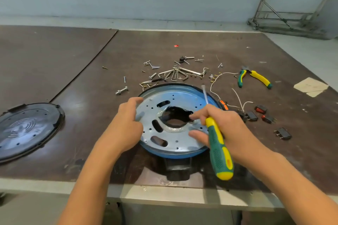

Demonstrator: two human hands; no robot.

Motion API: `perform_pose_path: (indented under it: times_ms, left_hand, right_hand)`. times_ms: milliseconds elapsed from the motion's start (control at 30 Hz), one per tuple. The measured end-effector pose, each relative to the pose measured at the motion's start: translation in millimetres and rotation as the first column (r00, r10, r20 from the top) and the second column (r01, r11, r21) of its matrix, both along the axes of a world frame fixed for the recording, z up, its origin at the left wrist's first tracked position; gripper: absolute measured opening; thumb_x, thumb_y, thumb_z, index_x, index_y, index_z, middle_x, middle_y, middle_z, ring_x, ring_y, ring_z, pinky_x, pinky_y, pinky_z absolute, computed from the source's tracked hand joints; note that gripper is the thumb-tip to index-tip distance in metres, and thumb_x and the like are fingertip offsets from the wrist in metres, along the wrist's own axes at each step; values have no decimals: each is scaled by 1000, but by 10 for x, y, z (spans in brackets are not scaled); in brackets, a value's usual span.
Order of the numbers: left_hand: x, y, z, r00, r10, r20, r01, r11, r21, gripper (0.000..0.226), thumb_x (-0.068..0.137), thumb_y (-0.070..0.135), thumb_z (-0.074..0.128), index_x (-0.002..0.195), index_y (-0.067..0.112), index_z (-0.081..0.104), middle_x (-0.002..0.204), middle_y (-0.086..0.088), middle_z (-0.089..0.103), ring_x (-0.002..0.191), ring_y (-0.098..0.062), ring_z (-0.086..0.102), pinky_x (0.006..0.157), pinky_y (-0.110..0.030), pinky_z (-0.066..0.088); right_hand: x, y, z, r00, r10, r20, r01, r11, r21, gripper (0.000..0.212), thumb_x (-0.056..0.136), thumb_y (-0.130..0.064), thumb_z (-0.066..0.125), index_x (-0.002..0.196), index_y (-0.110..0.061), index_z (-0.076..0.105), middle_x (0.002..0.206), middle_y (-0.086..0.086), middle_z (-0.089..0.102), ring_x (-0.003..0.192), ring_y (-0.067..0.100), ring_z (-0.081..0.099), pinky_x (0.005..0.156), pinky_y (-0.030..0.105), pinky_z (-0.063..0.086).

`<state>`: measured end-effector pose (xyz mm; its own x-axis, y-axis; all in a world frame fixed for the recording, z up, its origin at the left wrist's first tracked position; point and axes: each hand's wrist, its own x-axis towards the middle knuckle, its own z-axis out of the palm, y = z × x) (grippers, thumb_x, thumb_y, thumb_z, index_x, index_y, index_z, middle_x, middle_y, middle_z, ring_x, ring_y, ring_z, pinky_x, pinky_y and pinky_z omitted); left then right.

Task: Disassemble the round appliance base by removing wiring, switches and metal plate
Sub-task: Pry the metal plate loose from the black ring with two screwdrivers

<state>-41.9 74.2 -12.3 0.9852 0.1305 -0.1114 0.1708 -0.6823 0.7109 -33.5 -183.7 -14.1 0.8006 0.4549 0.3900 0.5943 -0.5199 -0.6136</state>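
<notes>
Metal plate sits in the blue appliance base at the near surface edge. It looks thin, stiff and sharp-edged; I'd lift by its centre hole. My left hand is spread on the rim, my right hand wraps a screwdriver. Switches lie beyond.

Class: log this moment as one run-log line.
left hand: open, on plate edge | right hand: holds screwdriver | switches: out, on table

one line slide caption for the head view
Both hands on the metal plate, right one holding a screwdriver.
</notes>
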Motion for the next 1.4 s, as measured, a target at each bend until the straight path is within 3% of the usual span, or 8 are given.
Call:
perform_pose_path:
  times_ms: [200, 367, 533, 667, 833, 1100, 1300, 1400]
  left_hand:
    - [-110, -166, 96, 965, -116, 237, 59, 970, 237, 54, 98, 11, 51, 147, 29, 38, 157, 6, 27, 140, -12, 35, 113, -28, 30]
    - [-142, -579, -10, 910, -389, 144, 328, 888, 321, 32, 102, 34, 47, 133, 35, 53, 131, 15, 57, 113, -5, 55, 101, -30, 48]
    - [-72, -545, -81, 918, -388, 84, 337, 873, 353, 32, 99, 38, 50, 130, 38, 54, 126, 15, 62, 110, -7, 57, 95, -31, 50]
    - [-35, -534, -105, 928, -364, 78, 324, 893, 311, 37, 96, 33, 60, 131, 40, 53, 130, 17, 62, 117, -8, 57, 100, -32, 50]
    - [1, -500, -133, 943, -323, 80, 301, 930, 210, 49, 92, 29, 69, 138, 34, 51, 136, 18, 59, 126, -3, 54, 109, -30, 44]
    - [15, -532, -115, 941, -298, 162, 244, 926, 289, 47, 88, 42, 72, 132, 32, 60, 124, 16, 67, 113, -4, 60, 100, -34, 52]
    - [49, -522, -126, 944, -288, 160, 220, 912, 345, 44, 87, 54, 68, 127, 35, 65, 118, 17, 67, 106, -4, 60, 91, -28, 52]
    - [51, -561, -139, 945, -294, 146, 214, 889, 405, 52, 87, 68, 53, 124, 35, 68, 109, 17, 64, 95, -7, 59, 82, -31, 53]
  right_hand:
    - [188, -245, -122, 987, -146, -66, 149, 988, 48, 30, 79, -45, 76, 89, -27, 54, 115, -6, 72, 106, -25, 57, 85, -3, 41]
    - [226, -263, -217, 991, -59, -116, 67, 996, 63, 33, 82, -36, 80, 82, -30, 48, 118, -8, 74, 126, -17, 51, 96, 7, 43]
    - [226, -337, -147, 984, 44, -175, -13, 984, 178, 42, 79, -49, 81, 83, -20, 51, 107, -8, 78, 122, -5, 62, 95, 6, 46]
    - [285, -350, -167, 958, 54, -282, 32, 956, 293, 29, 72, -45, 68, 82, -22, 56, 101, -7, 80, 117, 9, 69, 96, 24, 55]
    - [242, -364, -281, 949, 91, -302, 88, 843, 531, 49, 99, -60, 50, 127, -21, 58, 102, 10, 79, 119, 25, 68, 107, 40, 47]
    - [240, -465, -470, 957, 159, -243, 34, 769, 639, 27, 102, -51, 54, 97, -25, 61, 93, 17, 75, 109, 42, 68, 121, 51, 32]
    - [292, -584, -494, 962, 123, -243, 81, 724, 685, 26, 96, -43, 70, 101, -20, 58, 93, 18, 76, 110, 41, 70, 103, 60, 49]
    - [290, -647, -502, 973, 62, -223, 107, 734, 670, 23, 94, -38, 74, 97, -20, 60, 92, 15, 77, 107, 35, 73, 98, 50, 56]
